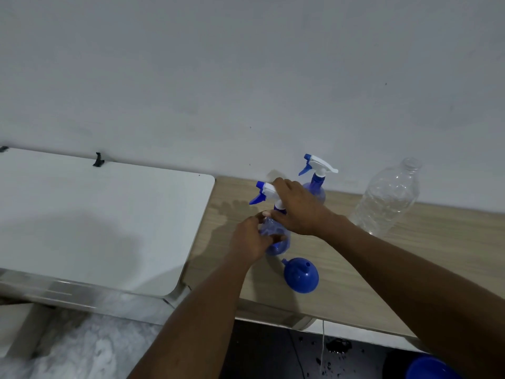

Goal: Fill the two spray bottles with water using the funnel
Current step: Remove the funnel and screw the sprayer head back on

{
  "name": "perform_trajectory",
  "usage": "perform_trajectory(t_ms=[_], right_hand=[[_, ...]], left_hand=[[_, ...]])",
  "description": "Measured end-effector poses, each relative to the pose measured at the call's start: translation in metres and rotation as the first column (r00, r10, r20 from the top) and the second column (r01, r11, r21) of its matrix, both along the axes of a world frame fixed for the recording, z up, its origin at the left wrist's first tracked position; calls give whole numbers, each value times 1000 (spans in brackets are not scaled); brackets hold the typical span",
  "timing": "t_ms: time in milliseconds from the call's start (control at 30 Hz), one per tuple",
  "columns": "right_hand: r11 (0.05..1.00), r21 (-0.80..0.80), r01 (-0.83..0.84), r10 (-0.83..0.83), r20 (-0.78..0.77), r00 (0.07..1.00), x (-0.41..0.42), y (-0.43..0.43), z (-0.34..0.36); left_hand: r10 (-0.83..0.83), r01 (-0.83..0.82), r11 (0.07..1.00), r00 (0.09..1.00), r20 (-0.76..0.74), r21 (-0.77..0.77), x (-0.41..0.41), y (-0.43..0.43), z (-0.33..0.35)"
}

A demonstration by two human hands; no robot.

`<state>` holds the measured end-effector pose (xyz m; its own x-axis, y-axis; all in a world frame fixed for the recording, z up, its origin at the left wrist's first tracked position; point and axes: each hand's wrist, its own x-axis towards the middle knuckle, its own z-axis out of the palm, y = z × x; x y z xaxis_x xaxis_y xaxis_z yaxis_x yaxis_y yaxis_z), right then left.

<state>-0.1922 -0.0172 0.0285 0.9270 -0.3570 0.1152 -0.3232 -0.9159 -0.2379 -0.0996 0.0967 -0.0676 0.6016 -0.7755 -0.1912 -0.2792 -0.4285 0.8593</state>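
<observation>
A blue spray bottle (278, 242) stands near the middle of the wooden table (382, 269). My left hand (252, 237) grips its body. My right hand (299, 207) is curled over its white and blue trigger head (263, 191) at the neck. A second blue spray bottle (317, 177) with its head on stands behind, against the wall. A blue funnel (300, 274) lies on its side on the table just in front of the held bottle. A clear plastic water bottle (388, 198), uncapped, stands to the right.
A white table (95, 222) adjoins the wooden one on the left. The wall runs right behind both tables. A blue round object (431, 369) sits on the dark floor at the lower right, beside a thin white cord (322, 348).
</observation>
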Motion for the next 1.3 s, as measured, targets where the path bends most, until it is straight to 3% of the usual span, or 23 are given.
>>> perform_trajectory(t_ms=[200,367,533,667,800,933,1033,1167,1300], right_hand=[[998,21,65,-65,26,998,0,-1,-4],[997,77,23,-25,36,999,-5,-2,-7],[998,-49,50,-46,76,996,-5,1,-10],[999,3,34,-34,68,997,-6,0,-9],[996,-65,66,-60,79,995,-6,1,-10],[997,40,61,-63,68,996,-8,1,-11],[996,24,88,-90,80,993,-9,2,-11],[994,95,61,-67,67,995,-11,1,-13],[993,77,94,-99,72,992,-11,2,-14]], left_hand=[[5,-3,1000,997,73,-25,2,1,-1],[-34,35,999,999,-37,17,3,-2,-5],[-32,32,998,999,-2,48,5,-5,-9],[-71,70,995,997,10,64,4,-7,-7],[-53,52,997,999,7,61,3,-7,-7],[-60,59,998,998,21,19,4,-6,-9],[-72,70,997,996,43,37,1,-5,-8],[-68,71,997,996,-56,39,1,-7,-9],[-81,80,994,997,3,67,-1,-9,-12]])
